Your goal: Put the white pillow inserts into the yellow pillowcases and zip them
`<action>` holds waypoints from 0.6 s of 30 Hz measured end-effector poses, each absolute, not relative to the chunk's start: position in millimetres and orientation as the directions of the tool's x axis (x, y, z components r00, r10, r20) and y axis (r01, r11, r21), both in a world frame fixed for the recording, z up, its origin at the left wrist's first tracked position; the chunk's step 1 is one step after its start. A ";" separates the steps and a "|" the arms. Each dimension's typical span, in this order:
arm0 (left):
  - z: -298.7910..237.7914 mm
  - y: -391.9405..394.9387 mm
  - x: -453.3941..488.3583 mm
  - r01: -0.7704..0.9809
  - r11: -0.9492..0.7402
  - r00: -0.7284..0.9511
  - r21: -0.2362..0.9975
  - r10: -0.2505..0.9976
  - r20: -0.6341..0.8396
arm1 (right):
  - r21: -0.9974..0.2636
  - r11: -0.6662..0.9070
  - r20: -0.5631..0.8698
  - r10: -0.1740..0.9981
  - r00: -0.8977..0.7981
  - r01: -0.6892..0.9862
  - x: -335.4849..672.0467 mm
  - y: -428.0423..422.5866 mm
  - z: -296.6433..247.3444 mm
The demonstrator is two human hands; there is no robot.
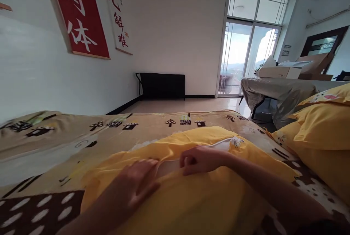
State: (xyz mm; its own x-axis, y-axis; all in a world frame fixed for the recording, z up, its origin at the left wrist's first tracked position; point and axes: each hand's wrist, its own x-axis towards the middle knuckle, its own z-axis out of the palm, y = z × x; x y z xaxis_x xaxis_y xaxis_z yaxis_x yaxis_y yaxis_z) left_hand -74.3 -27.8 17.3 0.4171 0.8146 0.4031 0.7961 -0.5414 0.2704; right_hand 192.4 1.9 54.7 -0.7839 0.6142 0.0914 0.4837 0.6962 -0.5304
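A yellow pillow in a pillowcase (pixel 197 198) lies on the patterned bed sheet (pixel 82 133) in front of me. A white strip of the inner pillow (pixel 169 166) shows along the case's opening. My left hand (pixel 138 184) rests flat on the yellow cloth by the opening, fingers stretched, somewhat blurred. My right hand (pixel 198 160) is closed in a pinch at the edge of the opening, gripping the pillowcase.
Two more yellow pillows (pixel 322 125) are stacked at the right. Beyond the bed stand a covered table (pixel 276 92) with cardboard boxes (pixel 281 70), a black bench (pixel 162 85) by the wall, and a glass door (pixel 243 56). Red and white banners (pixel 82 12) hang on the left wall.
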 end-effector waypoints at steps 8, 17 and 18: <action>8.5 -29.1 -33.7 0.819 -0.558 0.448 0.133 0.767 0.458 | -0.289 0.544 0.246 0.837 -0.488 0.788 319.1 13.2 54.1; -18.0 -30.9 -59.9 0.820 -0.557 0.378 0.131 0.699 0.607 | -0.227 0.552 0.484 0.779 -0.399 0.802 356.9 67.4 -28.9; -20.7 -34.0 -65.1 0.837 -0.527 0.342 0.148 0.714 0.611 | -0.207 0.578 0.517 0.750 -0.414 0.789 356.3 70.3 -36.0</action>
State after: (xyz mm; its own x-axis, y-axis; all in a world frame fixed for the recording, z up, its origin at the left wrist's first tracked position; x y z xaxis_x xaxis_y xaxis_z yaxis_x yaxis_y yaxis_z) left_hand -65.1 -34.0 -20.7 0.3417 0.7142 0.6108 0.8369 -0.5270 0.1480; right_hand 356.3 70.3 -36.0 -0.4138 0.7495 0.5167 0.7892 0.5783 -0.2068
